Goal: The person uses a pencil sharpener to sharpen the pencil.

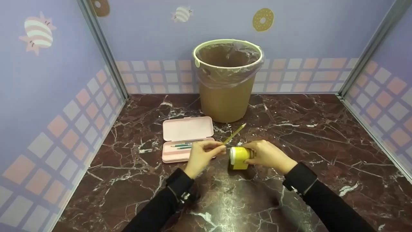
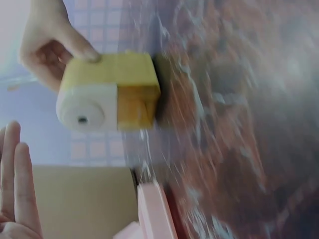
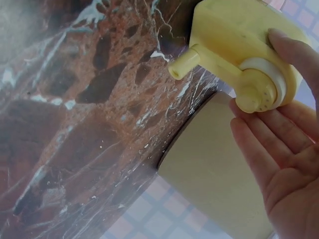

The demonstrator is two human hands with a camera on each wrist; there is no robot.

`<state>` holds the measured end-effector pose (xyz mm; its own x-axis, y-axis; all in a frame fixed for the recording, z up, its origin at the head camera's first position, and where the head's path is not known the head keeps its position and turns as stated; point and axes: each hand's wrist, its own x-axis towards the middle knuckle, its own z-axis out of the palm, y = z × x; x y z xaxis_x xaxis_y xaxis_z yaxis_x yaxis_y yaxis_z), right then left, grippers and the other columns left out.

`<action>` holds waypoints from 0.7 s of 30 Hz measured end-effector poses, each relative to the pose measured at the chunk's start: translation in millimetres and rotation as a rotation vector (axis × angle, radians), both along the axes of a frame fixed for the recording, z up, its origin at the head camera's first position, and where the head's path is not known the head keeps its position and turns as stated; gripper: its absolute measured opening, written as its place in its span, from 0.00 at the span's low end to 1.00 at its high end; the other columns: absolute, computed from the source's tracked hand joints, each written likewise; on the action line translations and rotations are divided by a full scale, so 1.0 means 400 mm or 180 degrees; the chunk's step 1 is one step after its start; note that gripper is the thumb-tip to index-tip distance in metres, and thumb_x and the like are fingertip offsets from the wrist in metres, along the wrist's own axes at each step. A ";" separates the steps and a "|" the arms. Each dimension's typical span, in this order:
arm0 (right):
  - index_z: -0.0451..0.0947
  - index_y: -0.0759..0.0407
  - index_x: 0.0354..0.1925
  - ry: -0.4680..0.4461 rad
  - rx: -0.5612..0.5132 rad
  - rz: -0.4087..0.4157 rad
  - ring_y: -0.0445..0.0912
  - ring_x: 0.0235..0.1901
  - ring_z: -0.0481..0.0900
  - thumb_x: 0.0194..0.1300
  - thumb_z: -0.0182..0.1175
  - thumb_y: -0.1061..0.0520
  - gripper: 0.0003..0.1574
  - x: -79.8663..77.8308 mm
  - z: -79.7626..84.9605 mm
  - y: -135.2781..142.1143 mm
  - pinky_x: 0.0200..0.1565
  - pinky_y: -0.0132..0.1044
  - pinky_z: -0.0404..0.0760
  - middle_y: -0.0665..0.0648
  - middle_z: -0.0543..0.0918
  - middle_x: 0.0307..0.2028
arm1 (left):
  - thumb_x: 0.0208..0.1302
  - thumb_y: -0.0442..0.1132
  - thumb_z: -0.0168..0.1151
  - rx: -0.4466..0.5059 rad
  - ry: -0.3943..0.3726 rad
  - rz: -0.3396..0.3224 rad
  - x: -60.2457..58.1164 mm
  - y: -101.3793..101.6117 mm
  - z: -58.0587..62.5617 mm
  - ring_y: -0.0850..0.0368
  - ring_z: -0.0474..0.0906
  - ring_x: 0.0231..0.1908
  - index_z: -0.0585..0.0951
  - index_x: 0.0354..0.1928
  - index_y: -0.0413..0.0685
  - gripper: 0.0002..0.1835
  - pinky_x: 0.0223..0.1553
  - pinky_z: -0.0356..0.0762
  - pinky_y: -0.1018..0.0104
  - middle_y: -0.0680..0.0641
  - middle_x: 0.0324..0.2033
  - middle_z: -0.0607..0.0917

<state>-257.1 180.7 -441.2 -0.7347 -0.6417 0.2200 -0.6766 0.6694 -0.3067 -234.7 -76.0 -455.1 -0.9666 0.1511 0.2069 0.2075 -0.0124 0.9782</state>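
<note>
The sharpener (image 1: 241, 154) is bright yellow with a white front; the pencil (image 1: 234, 133) is duller yellow. Left of centre, the case (image 1: 188, 129) is pale pink, the pencils (image 1: 181, 146) in it green. The bin (image 1: 225, 101), upper centre, is tan with a cream rim. White veins marble the dark maroon surface (image 1: 315, 141). Lavender-blue walls (image 1: 222, 19) carry pink-and-white checks. The sleeves (image 1: 336, 206) are black.

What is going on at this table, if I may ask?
A person's left hand pinches a yellow pencil, one end pointing toward the bin. The right hand grips a yellow pencil sharpener with a white front, its hole facing the left hand's side. The pencil is not in it. An open pink pencil case with green pencils lies beside the left hand.
</note>
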 end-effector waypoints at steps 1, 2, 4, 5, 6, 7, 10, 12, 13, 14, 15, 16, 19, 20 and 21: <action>0.84 0.63 0.53 0.0016 -0.0025 -0.0015 0.49 0.37 0.89 0.53 0.77 0.55 0.29 0.001 -0.002 0.002 0.42 0.43 0.87 0.60 0.91 0.43 | 0.61 0.32 0.72 -0.0001 0.0021 -0.0005 0.001 0.008 0.002 0.46 0.92 0.36 0.87 0.45 0.31 0.13 0.42 0.89 0.61 0.34 0.38 0.91; 0.84 0.63 0.53 0.0019 -0.0057 -0.0026 0.50 0.37 0.89 0.53 0.77 0.55 0.30 0.002 -0.006 0.004 0.42 0.43 0.87 0.60 0.91 0.43 | 0.61 0.31 0.72 0.0016 0.0027 -0.0014 0.001 0.015 0.004 0.44 0.92 0.37 0.87 0.45 0.31 0.13 0.43 0.89 0.59 0.34 0.39 0.91; 0.84 0.65 0.54 0.0009 -0.0136 -0.0038 0.50 0.38 0.89 0.53 0.78 0.55 0.30 0.003 -0.012 0.007 0.43 0.43 0.88 0.61 0.91 0.43 | 0.60 0.31 0.72 0.0051 -0.0017 -0.0037 0.003 0.025 0.005 0.47 0.92 0.36 0.86 0.45 0.31 0.13 0.46 0.88 0.53 0.33 0.39 0.91; 0.83 0.65 0.55 -0.0022 -0.0188 -0.0044 0.50 0.38 0.89 0.53 0.78 0.55 0.31 0.004 -0.017 0.009 0.43 0.43 0.88 0.61 0.91 0.44 | 0.60 0.30 0.72 0.0075 -0.0044 -0.0047 0.004 0.029 0.005 0.50 0.92 0.36 0.86 0.46 0.30 0.13 0.47 0.88 0.51 0.33 0.40 0.91; 0.83 0.66 0.55 -0.0065 -0.0243 -0.0042 0.49 0.38 0.89 0.54 0.77 0.55 0.32 0.005 -0.020 0.010 0.43 0.42 0.88 0.62 0.91 0.44 | 0.61 0.30 0.71 0.0099 -0.0072 -0.0055 0.005 0.032 0.004 0.52 0.92 0.36 0.86 0.46 0.29 0.13 0.47 0.88 0.51 0.32 0.40 0.90; 0.82 0.67 0.56 -0.0108 -0.0301 -0.0040 0.49 0.38 0.89 0.54 0.77 0.55 0.33 0.006 -0.024 0.011 0.43 0.41 0.88 0.62 0.91 0.45 | 0.60 0.29 0.71 0.0110 -0.0096 -0.0058 0.006 0.035 0.003 0.53 0.92 0.35 0.86 0.46 0.29 0.13 0.47 0.87 0.51 0.32 0.40 0.90; 0.80 0.68 0.60 -0.0278 -0.0507 -0.0095 0.47 0.36 0.89 0.57 0.76 0.53 0.36 0.009 -0.029 0.012 0.41 0.37 0.87 0.65 0.90 0.49 | 0.61 0.30 0.71 0.0034 -0.0064 -0.0033 0.006 0.040 -0.002 0.58 0.91 0.35 0.86 0.46 0.30 0.13 0.47 0.88 0.55 0.32 0.40 0.90; 0.79 0.68 0.61 -0.0401 -0.0710 -0.0191 0.50 0.34 0.90 0.58 0.75 0.51 0.37 0.011 -0.029 0.014 0.39 0.36 0.88 0.66 0.88 0.52 | 0.61 0.31 0.71 -0.0022 -0.0023 -0.0002 0.005 0.042 -0.004 0.57 0.92 0.36 0.86 0.46 0.30 0.13 0.45 0.89 0.61 0.32 0.40 0.91; 0.79 0.68 0.62 -0.0474 -0.0862 -0.0257 0.52 0.36 0.90 0.59 0.75 0.51 0.37 0.012 -0.028 0.014 0.40 0.36 0.88 0.67 0.87 0.54 | 0.61 0.31 0.71 -0.0047 0.0002 0.0010 0.003 0.043 -0.005 0.56 0.92 0.36 0.86 0.46 0.30 0.13 0.45 0.89 0.61 0.33 0.40 0.91; 0.79 0.67 0.62 -0.0578 -0.1055 -0.0342 0.54 0.39 0.91 0.59 0.74 0.51 0.36 0.013 -0.026 0.013 0.42 0.35 0.89 0.66 0.87 0.56 | 0.61 0.32 0.71 -0.0079 0.0018 0.0029 0.002 0.043 -0.006 0.56 0.92 0.37 0.87 0.45 0.31 0.12 0.44 0.88 0.64 0.33 0.40 0.91; 0.79 0.67 0.61 -0.0709 -0.1281 -0.0436 0.55 0.40 0.91 0.60 0.74 0.52 0.35 0.013 -0.024 0.012 0.43 0.34 0.88 0.66 0.86 0.56 | 0.61 0.32 0.71 -0.0092 0.0023 0.0036 0.001 0.044 -0.005 0.56 0.92 0.37 0.87 0.45 0.31 0.12 0.44 0.88 0.65 0.33 0.40 0.91; 0.80 0.66 0.60 -0.0819 -0.1521 -0.0523 0.56 0.43 0.91 0.60 0.74 0.53 0.33 0.014 -0.022 0.011 0.44 0.33 0.88 0.65 0.87 0.56 | 0.61 0.32 0.72 -0.0112 0.0028 0.0045 0.001 0.044 -0.004 0.56 0.92 0.37 0.87 0.45 0.32 0.12 0.44 0.88 0.65 0.34 0.40 0.91; 0.83 0.65 0.57 -0.1145 -0.2261 -0.0760 0.51 0.41 0.91 0.62 0.72 0.55 0.27 0.018 -0.012 0.001 0.37 0.28 0.86 0.64 0.88 0.53 | 0.60 0.33 0.72 -0.0133 0.0031 0.0048 0.000 0.045 0.000 0.56 0.92 0.37 0.87 0.45 0.33 0.12 0.44 0.88 0.64 0.34 0.39 0.91; 0.83 0.64 0.56 -0.1238 -0.2469 -0.0832 0.47 0.34 0.90 0.63 0.72 0.55 0.25 0.020 -0.008 -0.004 0.31 0.26 0.83 0.65 0.89 0.51 | 0.60 0.33 0.72 -0.0135 0.0032 0.0053 0.000 0.045 0.002 0.56 0.91 0.37 0.87 0.44 0.33 0.12 0.44 0.89 0.64 0.34 0.39 0.91; 0.84 0.63 0.55 -0.1307 -0.2629 -0.0890 0.43 0.28 0.86 0.63 0.71 0.55 0.24 0.022 -0.004 -0.009 0.26 0.25 0.79 0.64 0.90 0.50 | 0.60 0.33 0.73 -0.0135 0.0032 0.0053 0.000 0.045 0.003 0.56 0.91 0.37 0.87 0.44 0.33 0.12 0.44 0.89 0.63 0.34 0.39 0.91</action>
